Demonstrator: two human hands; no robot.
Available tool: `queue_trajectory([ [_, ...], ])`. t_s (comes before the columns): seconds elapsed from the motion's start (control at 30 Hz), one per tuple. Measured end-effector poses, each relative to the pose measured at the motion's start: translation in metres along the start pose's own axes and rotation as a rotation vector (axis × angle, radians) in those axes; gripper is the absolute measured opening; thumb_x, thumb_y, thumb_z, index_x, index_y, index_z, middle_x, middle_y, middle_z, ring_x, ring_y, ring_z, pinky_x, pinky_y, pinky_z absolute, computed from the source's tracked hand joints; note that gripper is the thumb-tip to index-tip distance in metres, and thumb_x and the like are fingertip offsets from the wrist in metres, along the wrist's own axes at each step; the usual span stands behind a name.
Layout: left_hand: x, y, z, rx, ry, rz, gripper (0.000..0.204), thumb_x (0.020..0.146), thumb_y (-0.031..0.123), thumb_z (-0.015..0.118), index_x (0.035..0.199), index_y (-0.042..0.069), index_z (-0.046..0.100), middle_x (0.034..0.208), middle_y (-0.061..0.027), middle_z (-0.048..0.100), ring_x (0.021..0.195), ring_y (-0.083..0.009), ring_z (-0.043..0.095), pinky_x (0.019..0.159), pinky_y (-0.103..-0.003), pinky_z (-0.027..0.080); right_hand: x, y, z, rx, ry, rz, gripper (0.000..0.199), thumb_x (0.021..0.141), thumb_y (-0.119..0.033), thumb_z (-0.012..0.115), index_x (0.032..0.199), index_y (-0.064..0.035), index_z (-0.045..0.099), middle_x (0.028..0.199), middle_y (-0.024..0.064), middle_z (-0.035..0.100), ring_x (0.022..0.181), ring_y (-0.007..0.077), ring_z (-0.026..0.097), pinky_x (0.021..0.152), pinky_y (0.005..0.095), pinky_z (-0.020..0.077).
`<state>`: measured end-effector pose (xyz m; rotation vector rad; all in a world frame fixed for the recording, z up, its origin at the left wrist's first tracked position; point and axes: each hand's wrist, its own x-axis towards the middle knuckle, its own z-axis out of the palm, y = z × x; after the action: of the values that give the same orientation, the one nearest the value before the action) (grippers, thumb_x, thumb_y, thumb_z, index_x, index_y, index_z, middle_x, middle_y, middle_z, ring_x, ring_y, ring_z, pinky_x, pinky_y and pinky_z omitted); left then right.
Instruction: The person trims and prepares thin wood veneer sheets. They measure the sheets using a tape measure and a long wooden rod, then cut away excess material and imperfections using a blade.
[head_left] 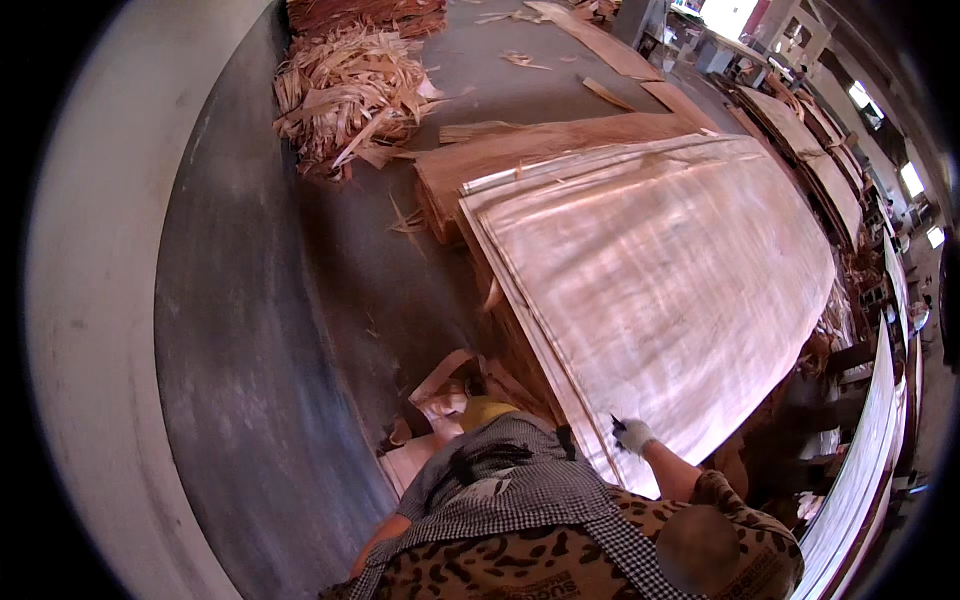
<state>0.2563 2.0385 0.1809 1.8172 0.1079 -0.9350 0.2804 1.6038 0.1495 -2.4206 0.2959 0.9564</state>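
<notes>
My right hand (634,436), in a pale glove with dark patches, rests at the near edge of a stack of large wood veneer sheets (650,290). Its fingers are closed around a small dark pointed thing (615,421) whose kind I cannot make out. The top sheet is broad, pale pinkish and slightly wavy, with sheet edges showing along its left side. Of my left arm (385,538) only a bit of bare skin shows beside the checked apron (490,510); the left hand is out of sight.
A heap of veneer scraps (350,95) lies at the far left on the grey floor (380,250). Browner sheets (560,138) lie behind the stack. Curled strips and something yellow (485,412) are by my body. More veneer stacks (800,140) stand at the right. A wall (100,300) runs along the left.
</notes>
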Motion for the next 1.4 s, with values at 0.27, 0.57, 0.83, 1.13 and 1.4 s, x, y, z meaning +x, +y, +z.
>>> queue_trajectory([
  [0.27,0.058,0.068,-0.149,0.03,0.067,-0.005,0.031,0.084,0.022,0.044,0.107,0.004,0.055,0.108,-0.0166,0.054,0.098,-0.0303,0.053,0.081,-0.039,0.043,0.167,-0.254,-0.139,0.175,0.171,-0.431,0.02,0.082,-0.02,0.053,0.088,-0.0015,0.058,0.062,0.0086,0.06,0.051,0.0128,0.057,0.046,0.0271,0.0468],
  [0.57,0.166,0.077,-0.318,0.062,-0.063,-0.023,0.031,0.084,0.022,0.044,0.106,0.004,0.055,0.108,-0.0168,0.055,0.098,-0.0308,0.053,0.081,-0.039,0.043,0.246,-0.398,-0.15,-0.187,0.342,-0.502,0.018,0.077,-0.022,0.056,0.085,-0.0065,0.058,0.074,0.0168,0.06,0.067,0.032,0.059,0.06,0.0389,0.0465],
  [0.83,0.243,0.061,-0.505,0.19,-0.137,-0.104,0.031,0.084,0.023,0.044,0.106,0.003,0.055,0.107,-0.017,0.055,0.098,-0.0313,0.053,0.082,-0.039,0.042,0.263,-0.395,-0.079,-0.165,0.235,0.027,0.019,0.077,-0.022,0.052,0.085,-0.0066,0.059,0.065,0.0167,0.059,0.055,0.0295,0.056,0.053,0.0376,0.0456],
  [1.13,0.287,-0.004,-0.666,0.263,-0.005,-0.481,0.032,0.084,0.023,0.044,0.105,0.003,0.055,0.107,-0.0172,0.055,0.098,-0.0318,0.053,0.082,-0.039,0.042,0.352,-0.54,-0.096,-0.053,0.082,0.118,0.027,0.075,-0.027,0.056,0.096,-0.0111,0.06,0.088,0.0169,0.061,0.079,0.0335,0.058,0.07,0.0405,0.0452],
  [1.4,0.337,-0.001,-0.816,0.766,0.148,-0.778,0.032,0.084,0.023,0.043,0.105,0.002,0.055,0.106,-0.0174,0.055,0.098,-0.0323,0.053,0.082,-0.04,0.042,0.567,-0.584,-0.093,0.08,0.244,0.065,0.024,0.071,-0.024,0.052,0.082,-0.0049,0.061,0.075,0.0168,0.062,0.068,0.0295,0.06,0.061,0.038,0.0457],
])
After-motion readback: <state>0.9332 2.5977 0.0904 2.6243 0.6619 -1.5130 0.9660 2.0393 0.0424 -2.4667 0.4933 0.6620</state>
